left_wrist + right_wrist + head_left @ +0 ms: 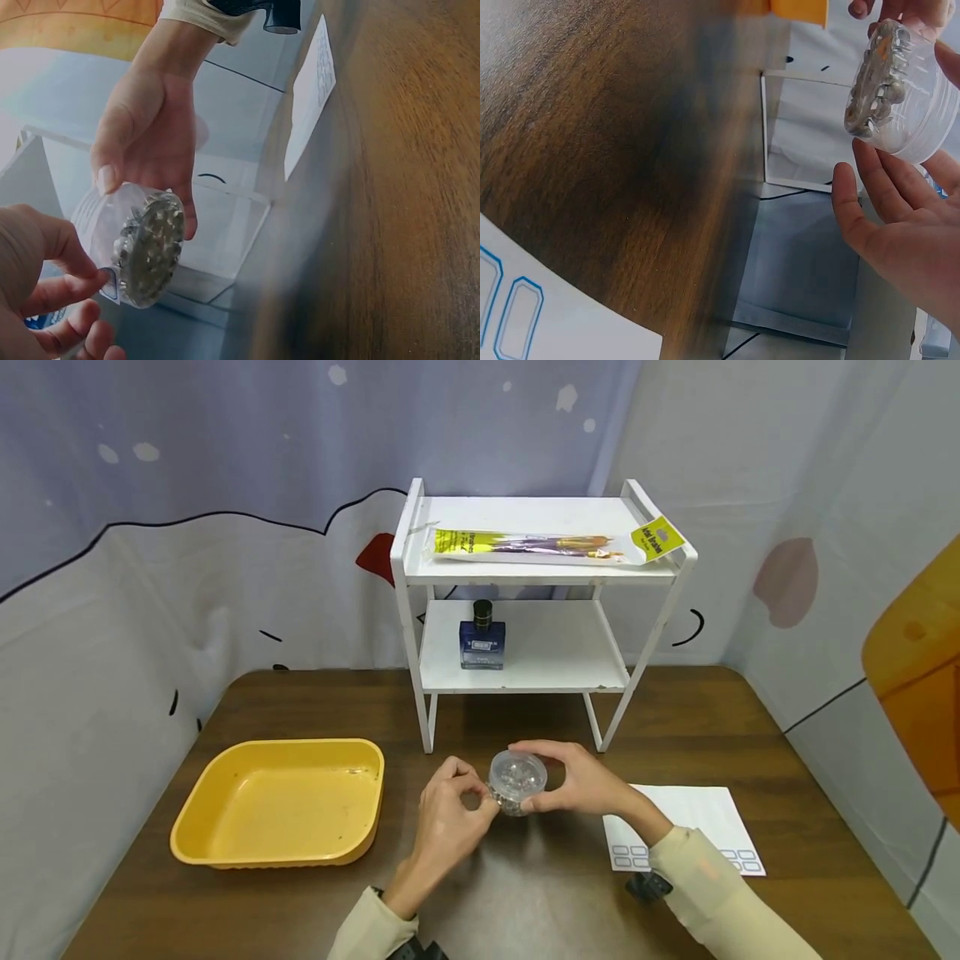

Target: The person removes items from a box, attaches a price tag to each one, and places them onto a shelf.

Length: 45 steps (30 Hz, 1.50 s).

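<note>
My right hand [581, 783] grips a small clear round jar [517, 777] above the table, its fingers and thumb on opposite sides. Shiny silver beads [889, 86] lie in the bottom of the jar. At the jar's left side, my left hand [448, 817] pinches a small white label with a blue border [111, 285] between thumb and finger. That label touches or nearly touches the jar wall; I cannot tell how much of it is stuck on. A white sheet [697, 818] with several blue-bordered labels lies near my right forearm.
A yellow tray [202, 852] sits to the left on the wooden table [540, 910]. Behind my hands stands a white two-tier shelf [555, 643], with a pack of artist brushes [555, 545] on top and a dark blue bottle [482, 643] below.
</note>
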Tool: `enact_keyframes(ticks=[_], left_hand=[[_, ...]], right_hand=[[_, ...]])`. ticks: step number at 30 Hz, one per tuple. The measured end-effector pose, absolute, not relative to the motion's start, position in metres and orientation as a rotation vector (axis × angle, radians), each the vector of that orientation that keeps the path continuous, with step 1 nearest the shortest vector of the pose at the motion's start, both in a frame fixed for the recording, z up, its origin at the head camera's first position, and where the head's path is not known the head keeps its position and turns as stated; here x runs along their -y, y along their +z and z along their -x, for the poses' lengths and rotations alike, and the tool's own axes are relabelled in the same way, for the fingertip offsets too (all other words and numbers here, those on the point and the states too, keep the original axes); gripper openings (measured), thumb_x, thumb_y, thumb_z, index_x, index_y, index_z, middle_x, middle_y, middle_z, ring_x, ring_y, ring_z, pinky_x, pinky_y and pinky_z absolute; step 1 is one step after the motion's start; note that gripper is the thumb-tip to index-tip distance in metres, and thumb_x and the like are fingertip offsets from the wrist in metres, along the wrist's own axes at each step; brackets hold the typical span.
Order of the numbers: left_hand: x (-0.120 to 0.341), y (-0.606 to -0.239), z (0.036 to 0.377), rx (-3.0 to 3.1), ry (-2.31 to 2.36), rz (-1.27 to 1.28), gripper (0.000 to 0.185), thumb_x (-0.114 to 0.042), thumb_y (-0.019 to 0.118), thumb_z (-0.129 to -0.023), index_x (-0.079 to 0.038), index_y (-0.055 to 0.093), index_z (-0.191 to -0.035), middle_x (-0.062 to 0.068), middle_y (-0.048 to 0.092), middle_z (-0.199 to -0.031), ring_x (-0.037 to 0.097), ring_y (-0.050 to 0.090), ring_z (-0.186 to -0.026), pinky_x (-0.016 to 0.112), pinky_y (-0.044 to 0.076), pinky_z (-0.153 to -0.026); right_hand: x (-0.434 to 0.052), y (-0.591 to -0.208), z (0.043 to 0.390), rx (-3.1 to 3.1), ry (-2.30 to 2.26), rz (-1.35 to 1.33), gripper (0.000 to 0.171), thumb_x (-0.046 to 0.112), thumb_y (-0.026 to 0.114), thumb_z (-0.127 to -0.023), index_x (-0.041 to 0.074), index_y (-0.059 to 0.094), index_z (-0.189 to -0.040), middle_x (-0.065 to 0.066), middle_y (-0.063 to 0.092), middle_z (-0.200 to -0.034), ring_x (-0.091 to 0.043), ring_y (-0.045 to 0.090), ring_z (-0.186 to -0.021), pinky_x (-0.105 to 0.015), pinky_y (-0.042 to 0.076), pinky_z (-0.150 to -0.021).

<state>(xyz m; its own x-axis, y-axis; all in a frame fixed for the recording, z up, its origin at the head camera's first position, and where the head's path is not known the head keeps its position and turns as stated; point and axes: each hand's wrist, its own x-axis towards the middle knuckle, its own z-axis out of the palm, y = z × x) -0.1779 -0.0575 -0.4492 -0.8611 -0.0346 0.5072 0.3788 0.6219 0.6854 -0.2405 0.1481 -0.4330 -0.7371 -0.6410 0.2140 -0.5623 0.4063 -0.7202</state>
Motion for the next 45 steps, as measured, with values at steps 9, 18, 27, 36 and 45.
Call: enact_keyframes(ticks=[9,18,27,36,45], left_hand=[[0.06,-0.45,0.181,2.237,-1.262,0.454,0.006,-0.005,0.068,-0.067,-0.01,0.067,-0.065,-0.006,0.054,-0.081,0.009,0.052,-0.078,0.025,0.047,-0.065],[0.064,-0.444,0.18,2.116,-1.711,0.433,0.011,-0.001,0.07,-0.075,-0.01,0.07,-0.082,0.003,0.059,-0.084,0.011,0.057,-0.073,0.027,0.049,-0.058],[0.065,-0.435,0.179,2.113,-2.127,0.48,0.014,-0.004,0.071,-0.077,0.0,0.068,-0.09,0.015,0.059,-0.093,0.01,0.057,-0.087,0.028,0.054,-0.072],[0.062,-0.433,0.181,2.063,-2.203,0.587,0.018,-0.003,0.074,-0.074,0.001,0.066,-0.09,0.016,0.056,-0.096,0.012,0.056,-0.087,0.025,0.05,-0.064],[0.064,-0.434,0.181,2.063,-2.195,0.615,0.023,-0.003,0.076,-0.072,0.001,0.065,-0.092,0.017,0.055,-0.097,0.011,0.055,-0.085,0.023,0.048,-0.061]], right_hand=[[-0.156,-0.428,0.242,-2.435,-1.361,1.081,0.064,0.026,0.079,-0.07,0.02,0.053,-0.128,0.004,0.06,-0.119,-0.016,0.055,-0.106,-0.034,0.046,-0.09],[-0.167,-0.423,0.244,-2.181,-1.502,1.101,0.066,0.008,0.076,-0.073,0.007,0.047,-0.133,-0.012,0.055,-0.127,-0.023,0.056,-0.109,-0.03,0.048,-0.092],[-0.174,-0.417,0.247,-1.86,-1.583,1.118,0.067,0.003,0.071,-0.076,0.001,0.041,-0.136,-0.016,0.047,-0.134,-0.019,0.05,-0.119,-0.029,0.042,-0.1],[-0.177,-0.415,0.252,-1.669,-1.601,1.172,0.069,0.002,0.069,-0.076,-0.006,0.037,-0.136,-0.011,0.05,-0.132,-0.02,0.049,-0.12,-0.03,0.04,-0.102],[-0.176,-0.415,0.253,-1.582,-1.604,1.191,0.068,0.001,0.067,-0.076,-0.009,0.035,-0.136,-0.013,0.05,-0.133,-0.022,0.049,-0.12,-0.033,0.04,-0.102]])
